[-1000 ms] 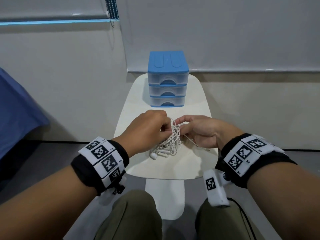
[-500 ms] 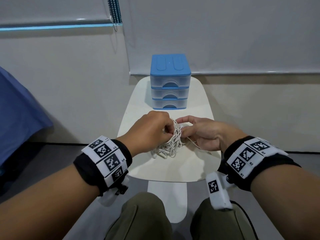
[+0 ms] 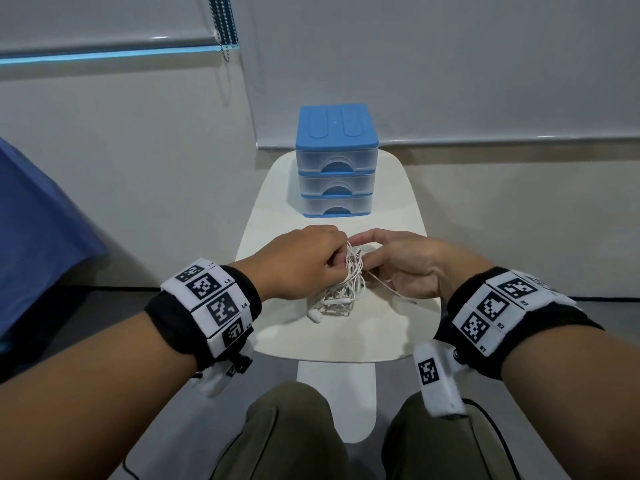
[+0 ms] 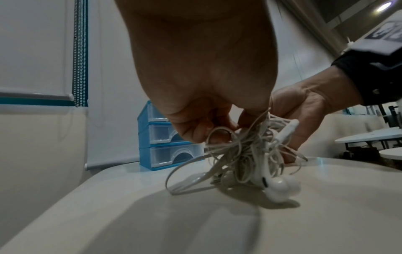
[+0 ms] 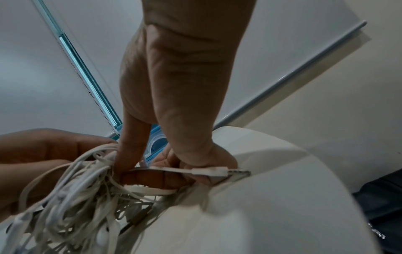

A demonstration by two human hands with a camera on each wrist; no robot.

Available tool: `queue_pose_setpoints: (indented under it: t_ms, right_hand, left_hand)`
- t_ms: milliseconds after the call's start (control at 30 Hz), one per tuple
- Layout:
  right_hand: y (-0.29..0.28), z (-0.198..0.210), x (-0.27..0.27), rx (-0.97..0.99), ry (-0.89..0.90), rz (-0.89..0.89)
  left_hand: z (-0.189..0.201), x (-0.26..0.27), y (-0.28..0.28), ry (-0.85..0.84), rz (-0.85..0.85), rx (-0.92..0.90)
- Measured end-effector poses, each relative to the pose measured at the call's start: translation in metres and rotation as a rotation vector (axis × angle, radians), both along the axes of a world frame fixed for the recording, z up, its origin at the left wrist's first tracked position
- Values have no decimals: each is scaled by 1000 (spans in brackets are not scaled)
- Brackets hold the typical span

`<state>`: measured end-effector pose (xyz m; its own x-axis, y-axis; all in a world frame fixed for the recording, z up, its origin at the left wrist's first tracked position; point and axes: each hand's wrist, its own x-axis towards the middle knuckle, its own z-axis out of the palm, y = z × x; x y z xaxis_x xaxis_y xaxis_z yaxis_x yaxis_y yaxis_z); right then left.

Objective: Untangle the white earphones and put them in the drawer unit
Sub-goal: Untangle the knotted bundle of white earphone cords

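Observation:
A tangled bundle of white earphones (image 3: 346, 289) (image 4: 245, 159) (image 5: 71, 206) hangs between my hands, its lower part and earbuds (image 4: 280, 187) resting on the small cream table (image 3: 346, 337). My left hand (image 3: 304, 263) (image 4: 206, 127) pinches the top of the bundle from the left. My right hand (image 3: 391, 261) (image 5: 152, 171) curls its fingers round cords on the right side; the jack plug (image 5: 219, 171) lies across them. The blue drawer unit (image 3: 335, 161) stands at the table's far end with all three clear drawers closed.
The table is narrow, with a wall and roller blinds behind it. A blue cloth-covered surface (image 3: 38, 230) is at the far left. My knees (image 3: 294, 434) are just below the table's near edge.
Both hands stay on the bundle and have shifted only slightly; the earphones remain tangled and hang a little lower onto the table.

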<state>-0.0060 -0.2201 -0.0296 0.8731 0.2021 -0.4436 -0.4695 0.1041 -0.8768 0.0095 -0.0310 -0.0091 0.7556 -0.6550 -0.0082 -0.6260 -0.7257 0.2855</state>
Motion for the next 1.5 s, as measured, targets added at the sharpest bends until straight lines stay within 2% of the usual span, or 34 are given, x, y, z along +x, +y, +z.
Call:
queue_pose_setpoints:
  t_ms: [300,467,600,767,867,1000,1133,1233,1400,1500]
  right_hand:
    - [0,8,-7,46,72,34]
    - [5,-2,-10,-62,-104,48]
    - [4,-4,-9,-61,-112,87]
    - [8,1,-10,-259,-115,145]
    - [8,9,-11,-474,-104,133]
    - [8,15,-15,-691,-318,97]
    - [9,23,-17,-671,-523,-7]
    - [8,23,-16,-712,-579,-42]
    - [11,24,-13,-661,-636,-143]
    - [12,28,-15,-641,-651,-162]
  left_hand:
    - [4,-3,-6,-39,24,-26]
    - [11,2,1,129,81,-248]
    - [11,2,5,254,185,-469]
    - [8,0,5,334,177,-622]
    - [5,-1,5,328,156,-594]
    - [5,-2,4,298,141,-580]
    - [8,-2,3,259,173,-584]
    - [7,-1,4,242,182,-587]
    - [3,-7,5,115,61,-297]
    - [-1,-9,1,32,99,-245]
